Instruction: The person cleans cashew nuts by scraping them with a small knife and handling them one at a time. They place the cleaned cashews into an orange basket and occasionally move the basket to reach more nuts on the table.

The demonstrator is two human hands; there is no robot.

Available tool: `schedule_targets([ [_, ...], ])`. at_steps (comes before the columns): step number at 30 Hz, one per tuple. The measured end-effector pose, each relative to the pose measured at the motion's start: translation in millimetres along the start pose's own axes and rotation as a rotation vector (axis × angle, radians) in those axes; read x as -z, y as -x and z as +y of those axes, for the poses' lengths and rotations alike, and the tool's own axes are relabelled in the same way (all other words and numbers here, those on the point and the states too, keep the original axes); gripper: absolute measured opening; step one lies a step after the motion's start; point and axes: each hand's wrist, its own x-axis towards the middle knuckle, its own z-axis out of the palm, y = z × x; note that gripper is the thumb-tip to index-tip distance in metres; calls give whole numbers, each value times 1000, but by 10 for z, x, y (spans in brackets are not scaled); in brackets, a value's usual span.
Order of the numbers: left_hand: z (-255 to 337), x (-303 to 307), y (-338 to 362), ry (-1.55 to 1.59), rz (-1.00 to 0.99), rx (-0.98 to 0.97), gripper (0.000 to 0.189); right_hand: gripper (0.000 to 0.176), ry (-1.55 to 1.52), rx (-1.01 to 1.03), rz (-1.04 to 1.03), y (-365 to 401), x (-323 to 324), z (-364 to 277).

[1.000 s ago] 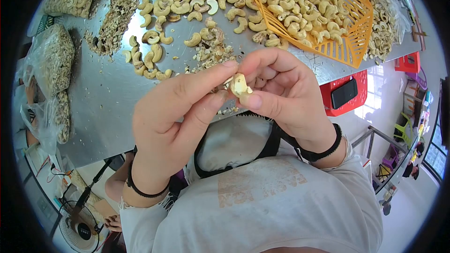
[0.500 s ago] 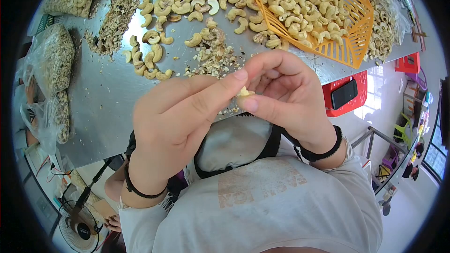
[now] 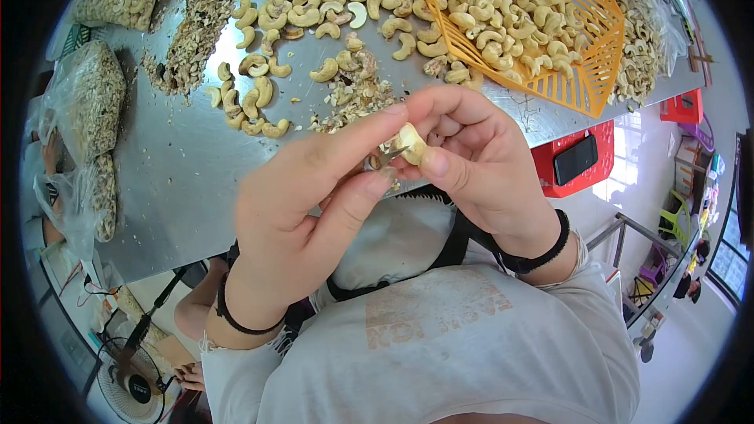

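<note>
Between the thumb and fingertips of my right hand point(image 3: 479, 149) is a pale cashew nut point(image 3: 411, 144), its cream-white side showing. My left hand point(image 3: 302, 184) is closed around a small knife, whose thin metal blade point(image 3: 391, 155) touches or nearly touches the nut. The left fingers hide the knife's handle. Both hands are close together above the table's near edge. Just beyond them lies a heap of skin flakes and crumbs point(image 3: 357, 98). Whole cashews point(image 3: 250, 98) form a small group to the left, and a larger spread of cashews point(image 3: 314, 0) lies farther back.
An orange plastic basket point(image 3: 601, 82) of cashews stands at the back right, beside a clear bag of nuts point(image 3: 640, 39). Bags of nut pieces point(image 3: 98, 102) line the left edge of the metal table point(image 3: 173, 196). A phone point(image 3: 576, 161) rests on a red stool point(image 3: 601, 149).
My left hand has turned, bringing its thumb and the knife blade into view. The nut, mostly hidden earlier, now shows its pale face in my right fingers.
</note>
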Motion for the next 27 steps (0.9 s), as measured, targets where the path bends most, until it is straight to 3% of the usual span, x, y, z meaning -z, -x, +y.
schedule_targets([
  [3, 40, -38, 15, 78, 18, 92, 35, 26, 3, 7, 21, 1, -8, 17],
  [10, 39, -41, 10, 41, 13, 97, 36, 27, 58, 46, 47, 9, -1, 40],
  [12, 0, -47, -21, -156, 56, -100, 40, 27, 66, 53, 44, 14, -4, 39],
  [15, -15, -42, -48, -283, 74, -206, 40, 27, 84, 61, 44, 13, -8, 39],
  [22, -49, -37, -54, -376, 152, -297, 37, 26, 143, 86, 22, 17, -10, 59],
  [25, -8, -19, -41, -226, 107, -192, 34, 24, 87, 38, 42, 18, -45, 28],
  [27, 14, -3, 1, -56, 80, 35, 33, 23, 74, -1, 51, 18, -49, -3],
])
